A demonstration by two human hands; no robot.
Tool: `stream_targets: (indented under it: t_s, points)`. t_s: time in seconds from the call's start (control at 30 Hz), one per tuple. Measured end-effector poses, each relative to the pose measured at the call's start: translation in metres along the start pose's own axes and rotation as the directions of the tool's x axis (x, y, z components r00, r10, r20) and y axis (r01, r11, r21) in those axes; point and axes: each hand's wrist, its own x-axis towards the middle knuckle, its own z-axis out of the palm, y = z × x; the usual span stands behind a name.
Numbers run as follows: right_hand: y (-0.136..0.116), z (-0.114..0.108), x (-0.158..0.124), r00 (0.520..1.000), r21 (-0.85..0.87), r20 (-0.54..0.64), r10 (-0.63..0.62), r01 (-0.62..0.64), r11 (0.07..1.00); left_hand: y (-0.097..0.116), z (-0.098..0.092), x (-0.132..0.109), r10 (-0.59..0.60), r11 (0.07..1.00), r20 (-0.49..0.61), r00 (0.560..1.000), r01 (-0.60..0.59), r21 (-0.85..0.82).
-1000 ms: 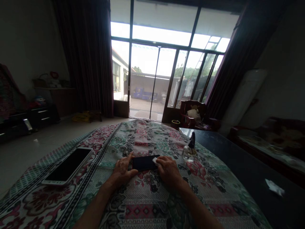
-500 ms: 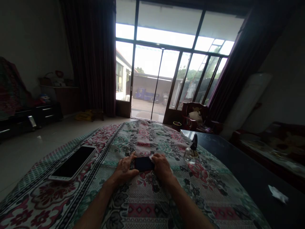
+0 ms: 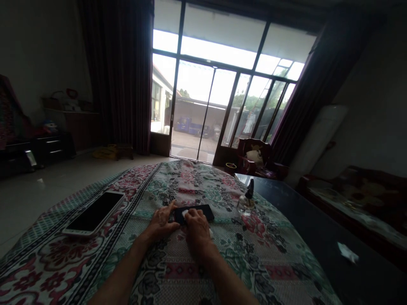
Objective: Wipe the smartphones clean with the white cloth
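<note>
Black smartphone [image 3: 204,211] lies flat on a floral quilt [image 3: 254,250], low in the middle of the frame, between the two hands. The left hand [image 3: 160,225] sits against the phone's left end, its fingers [image 3: 165,213] spread apart and the index finger reaching up and forward. The right hand [image 3: 197,231] lies over the phone's near left part, its fingers together and pressed down on a white tissue [image 3: 185,214], which shows at the fingertips. Another white scrap [image 3: 210,232] pokes out beside the heel of that hand, touching the quilt.

Left of the hands, a white-framed smartphone [image 3: 93,213] lies face up on the quilt, well apart from them. To the right, a small glass bottle [image 3: 246,206] with a dark top stands near the quilt's edge, beside a dark table [image 3: 305,216]. A crumpled tissue [image 3: 347,253] lies on that table at lower right. A glass door [image 3: 193,110] fills the upper middle of the frame, with dark curtains [image 3: 121,76] at its left.
</note>
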Motion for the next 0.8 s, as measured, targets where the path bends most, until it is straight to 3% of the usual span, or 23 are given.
stream_targets:
  t_s: [0.13,0.23,0.33,0.6,0.7,0.8]
  points:
    - [0.039,-0.015,0.004,0.977,-0.085,-0.028,0.209,-0.211,0.974,0.0,-0.001,-0.001,-0.011,1.0,0.01,1.0,0.011,-0.018]
    - [0.048,-0.018,0.012,0.968,-0.118,-0.034,0.249,-0.252,0.961,0.002,-0.001,-0.001,-0.022,0.999,0.013,1.0,0.022,-0.024]
    - [0.032,-0.011,0.022,0.972,-0.136,-0.029,0.234,-0.236,0.962,0.003,-0.001,0.0,-0.025,0.999,0.003,1.0,0.025,-0.031]
    - [-0.042,0.013,0.027,0.998,-0.07,0.032,0.051,-0.049,0.996,-0.001,0.002,-0.001,-0.002,1.0,-0.02,1.0,0.002,-0.021]
    - [-0.046,0.013,0.018,0.999,-0.043,0.041,0.019,-0.017,0.999,-0.002,0.003,-0.001,0.01,1.0,-0.025,1.0,-0.01,-0.016]
    - [-0.029,0.007,0.009,0.999,-0.046,0.041,0.025,-0.023,0.999,-0.002,0.003,0.0,0.014,1.0,-0.029,0.999,-0.015,-0.012]
